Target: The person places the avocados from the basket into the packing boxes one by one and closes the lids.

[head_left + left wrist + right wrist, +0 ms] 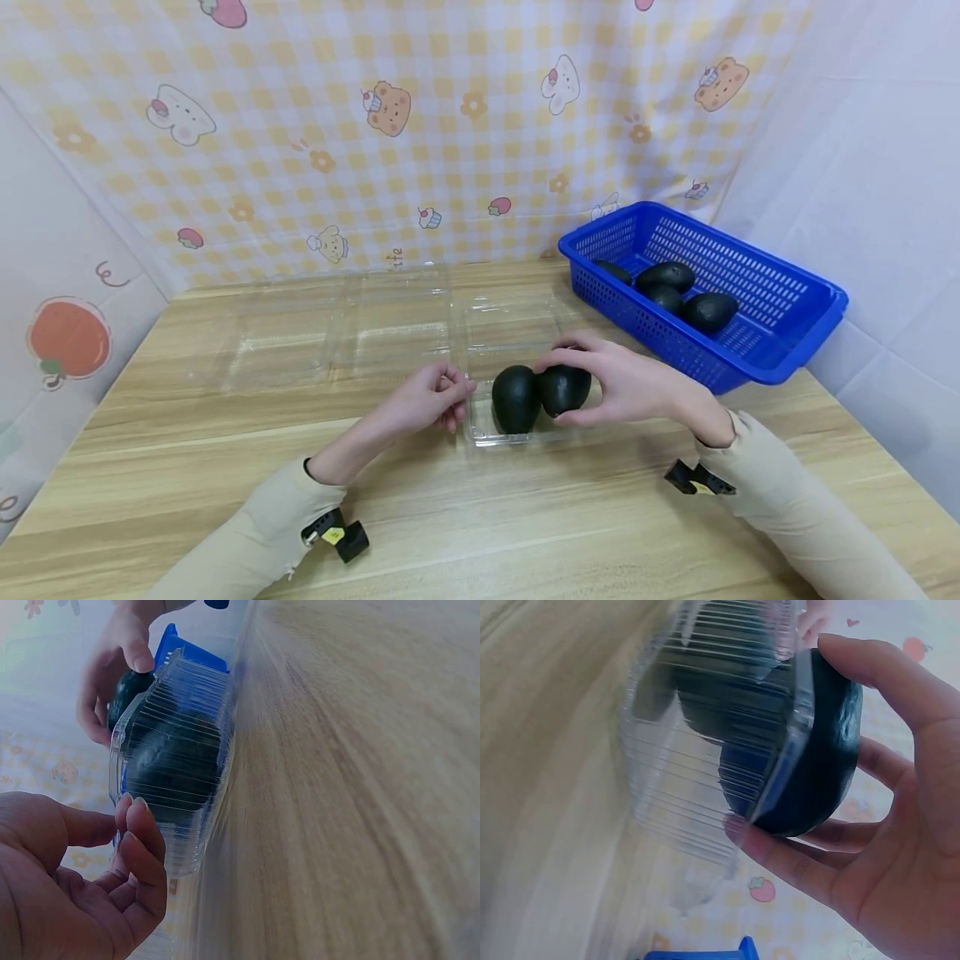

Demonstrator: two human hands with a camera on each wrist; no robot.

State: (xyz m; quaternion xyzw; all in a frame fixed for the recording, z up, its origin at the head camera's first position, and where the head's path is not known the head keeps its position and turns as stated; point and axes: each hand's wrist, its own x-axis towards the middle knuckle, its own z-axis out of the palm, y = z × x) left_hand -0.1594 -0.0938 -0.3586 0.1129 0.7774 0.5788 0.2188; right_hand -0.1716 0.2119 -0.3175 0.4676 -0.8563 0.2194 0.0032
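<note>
A clear plastic clamshell box point(480, 432) lies on the table with its lid point(512, 323) folded back. One dark avocado point(516, 400) sits in its left part. My right hand point(626, 382) grips a second avocado point(564, 389) between thumb and fingers. The right wrist view shows this avocado point(832, 750) partly below the box's rim, partly above it. My left hand point(430, 398) pinches the box's left rim with thumb and fingertips, as the left wrist view shows at the ribbed wall point(180, 750).
A blue perforated basket point(780, 354) with several avocados point(710, 312) stands at the back right. Other clear boxes lie open on the left: one empty box point(401, 337) beside mine and another point(281, 346) farther left. A patterned cloth point(465, 150) hangs behind the wooden table point(465, 525).
</note>
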